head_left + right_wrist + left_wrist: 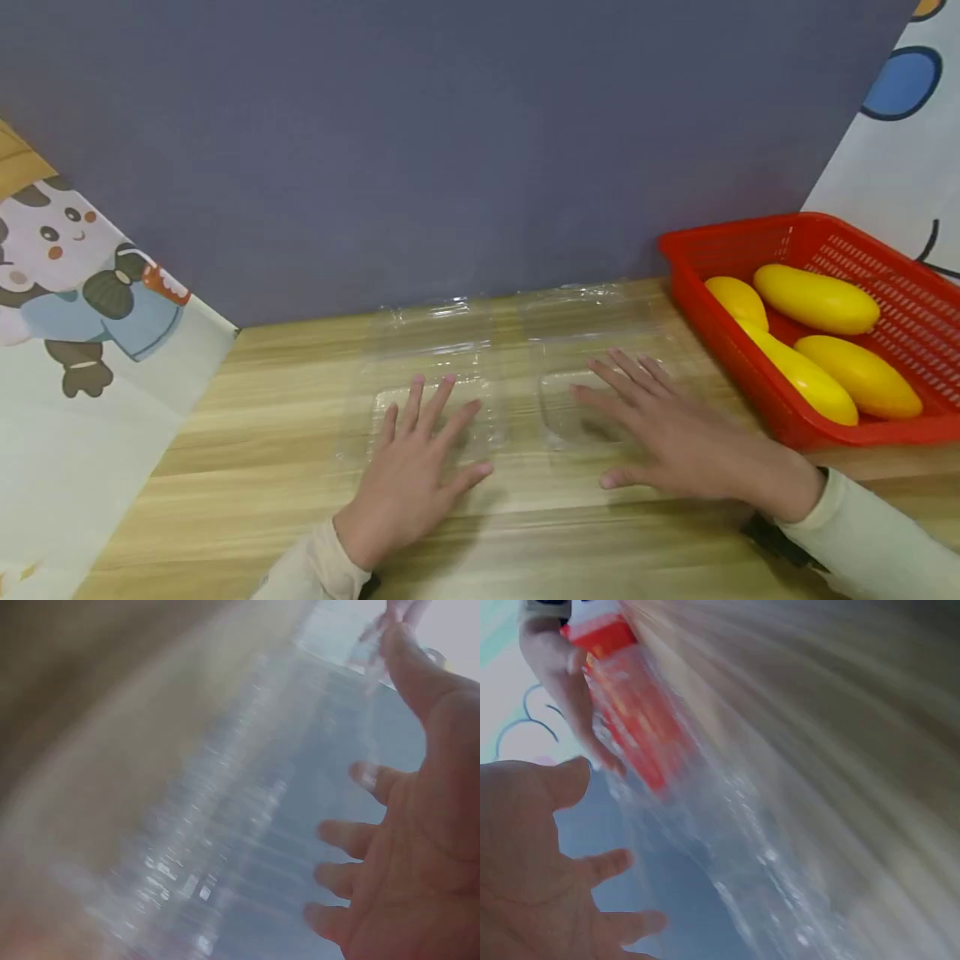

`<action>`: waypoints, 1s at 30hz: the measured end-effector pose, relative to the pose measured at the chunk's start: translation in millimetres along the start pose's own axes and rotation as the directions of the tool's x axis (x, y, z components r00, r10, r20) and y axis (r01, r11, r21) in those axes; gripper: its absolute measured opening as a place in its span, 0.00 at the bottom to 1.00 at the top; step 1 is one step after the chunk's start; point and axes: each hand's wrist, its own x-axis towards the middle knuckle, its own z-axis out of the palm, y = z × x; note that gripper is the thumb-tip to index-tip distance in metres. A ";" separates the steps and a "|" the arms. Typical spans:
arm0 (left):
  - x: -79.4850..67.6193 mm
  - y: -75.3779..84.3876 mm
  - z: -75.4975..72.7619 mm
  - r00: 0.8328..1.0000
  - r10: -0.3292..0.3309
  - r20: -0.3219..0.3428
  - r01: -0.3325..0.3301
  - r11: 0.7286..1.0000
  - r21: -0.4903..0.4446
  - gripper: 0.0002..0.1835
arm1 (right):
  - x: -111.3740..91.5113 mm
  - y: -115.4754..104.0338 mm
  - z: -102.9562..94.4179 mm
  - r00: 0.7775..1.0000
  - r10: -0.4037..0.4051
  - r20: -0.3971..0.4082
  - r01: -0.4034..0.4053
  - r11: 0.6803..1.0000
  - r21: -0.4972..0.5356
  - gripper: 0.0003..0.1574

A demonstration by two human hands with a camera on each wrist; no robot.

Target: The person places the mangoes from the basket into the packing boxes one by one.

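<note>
Two clear plastic clamshell boxes lie side by side on the wooden table, lids raised at the back. My left hand point(408, 479) is spread flat over the front of the left box point(431, 392), fingers straight and apart. Over the front of the right box point(562, 408) my right hand point(667, 433) spreads its fingers the same way. Neither hand grips anything. The left wrist view shows the left palm point(532, 862) with a clear box wall beside it. In the right wrist view the right palm point(420, 862) faces the blurred clear plastic point(202, 847).
At the right stands a red plastic basket point(720, 358) holding several yellow fruits, among them a long one point(817, 300). A grey-blue panel point(450, 150) rises along the back of the table point(247, 433). Cartoon-printed panels point(97, 292) border both sides.
</note>
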 end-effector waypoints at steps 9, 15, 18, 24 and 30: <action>12.2 39.5 -14.3 0.978 0.111 -0.176 -0.139 0.978 -0.157 0.32 | -4.5 16.7 -56.1 0.993 0.067 -0.095 -0.068 0.998 -0.004 0.49; 30.1 58.5 -8.8 0.982 0.101 -0.157 -0.141 0.953 -0.270 0.34 | -17.2 44.8 -78.4 0.981 0.139 -0.134 -0.143 0.990 -0.021 0.41; 36.8 61.4 -5.3 0.994 0.058 -0.089 -0.085 0.937 -0.338 0.36 | -26.8 60.9 -85.3 0.973 0.217 -0.073 -0.221 0.975 -0.037 0.37; 40.8 71.4 -2.6 0.991 0.034 0.132 0.048 0.818 -0.573 0.43 | -40.8 82.1 -90.9 0.897 0.430 0.106 -0.415 0.899 -0.139 0.42; 45.8 87.5 1.0 0.981 -0.012 0.192 0.155 0.635 -0.756 0.46 | -45.7 90.3 -89.2 0.889 0.441 0.124 -0.417 0.891 -0.177 0.45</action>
